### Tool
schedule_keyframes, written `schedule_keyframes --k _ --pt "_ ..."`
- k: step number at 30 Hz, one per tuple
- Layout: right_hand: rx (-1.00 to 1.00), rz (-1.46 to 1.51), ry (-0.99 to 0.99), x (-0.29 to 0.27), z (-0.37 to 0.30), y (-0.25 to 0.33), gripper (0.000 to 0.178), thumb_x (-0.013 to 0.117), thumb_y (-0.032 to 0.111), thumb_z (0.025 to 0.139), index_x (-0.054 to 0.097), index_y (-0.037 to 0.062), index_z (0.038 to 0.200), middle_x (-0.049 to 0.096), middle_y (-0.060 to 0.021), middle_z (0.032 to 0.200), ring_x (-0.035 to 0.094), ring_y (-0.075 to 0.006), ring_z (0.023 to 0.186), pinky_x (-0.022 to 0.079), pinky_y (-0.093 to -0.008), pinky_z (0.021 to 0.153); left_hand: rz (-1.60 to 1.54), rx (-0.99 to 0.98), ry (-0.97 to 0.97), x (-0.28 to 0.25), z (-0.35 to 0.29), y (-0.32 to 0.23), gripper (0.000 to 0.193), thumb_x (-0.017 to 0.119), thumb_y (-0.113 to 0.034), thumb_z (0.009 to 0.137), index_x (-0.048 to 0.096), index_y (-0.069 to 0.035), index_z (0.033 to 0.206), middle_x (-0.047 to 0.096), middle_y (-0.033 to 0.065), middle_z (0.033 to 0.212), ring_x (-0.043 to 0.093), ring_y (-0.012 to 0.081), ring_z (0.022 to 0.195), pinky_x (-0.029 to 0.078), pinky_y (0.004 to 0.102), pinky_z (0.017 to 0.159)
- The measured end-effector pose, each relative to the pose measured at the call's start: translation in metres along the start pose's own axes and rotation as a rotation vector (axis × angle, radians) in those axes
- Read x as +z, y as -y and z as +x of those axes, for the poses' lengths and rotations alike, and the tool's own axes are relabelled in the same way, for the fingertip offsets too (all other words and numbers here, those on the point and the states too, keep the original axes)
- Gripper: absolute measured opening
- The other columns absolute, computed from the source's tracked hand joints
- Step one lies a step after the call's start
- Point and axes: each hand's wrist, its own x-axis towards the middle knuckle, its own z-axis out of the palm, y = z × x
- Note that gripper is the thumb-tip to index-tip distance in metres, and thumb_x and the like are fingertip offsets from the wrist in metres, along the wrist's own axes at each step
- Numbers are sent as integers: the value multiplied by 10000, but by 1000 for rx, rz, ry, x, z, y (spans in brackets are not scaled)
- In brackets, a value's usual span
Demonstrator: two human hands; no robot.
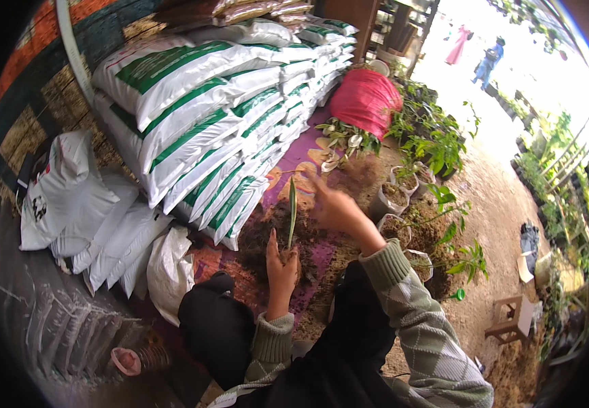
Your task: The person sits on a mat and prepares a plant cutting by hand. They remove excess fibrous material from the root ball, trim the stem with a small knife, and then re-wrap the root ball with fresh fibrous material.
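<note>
My left hand [282, 270] is wrapped round the base of a small plant with one long, pointed green leaf [293, 214] standing upright. What lies at the leaf's foot is hidden by the fingers. To the right, apart from the leaf, my right hand [340, 212] is raised and somewhat blurred. Its index finger stretches out and I see nothing held in it. A brown blur, perhaps loose soil, shows just beyond that hand. Beneath both hands a heap of dark soil [257, 255] lies on a purple and orange patterned sheet [286, 171].
White and green sacks [206, 102] are stacked high at the left, with plain white bags [104, 224] beside them. A red sack [366, 102] stands ahead. Potted seedlings [393, 197] line the right side. Farther right is a small stool [512, 318]. Two people walk in the distance.
</note>
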Motion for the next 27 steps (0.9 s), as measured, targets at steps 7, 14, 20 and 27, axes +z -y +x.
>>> schedule_keyframes --k 7,14,20,27 --pt "-583 -129 -560 -45 28 77 739 624 84 818 338 283 1471 558 -99 775 569 -288 637 491 -417 614 222 272 -98 -4 0 10 703 646 -105 853 290 -11 1452 407 256 1395 430 384 1274 364 409 1051" --pt "-797 117 -600 -66 35 168 689 612 69 817 389 266 1438 647 -70 770 632 -264 634 508 -386 577 318 384 -185 -16 -11 -11 689 652 -118 840 312 -19 1431 440 269 1323 459 425 1205 402 444 1007" --pt "-726 -65 -438 -40 33 106 590 566 -22 849 480 216 1382 640 -88 811 629 -223 676 504 -357 620 390 430 -144 -17 -16 -17 579 649 -106 842 412 -24 1364 456 236 1272 484 402 1161 416 429 988" --pt "-76 108 -181 -25 -2 -32 391 628 67 790 633 79 1180 665 -183 846 668 -295 761 512 -378 695 388 453 -121 -11 -19 -16 427 639 -27 831 549 -63 1246 521 163 1185 560 291 1059 485 360 881"
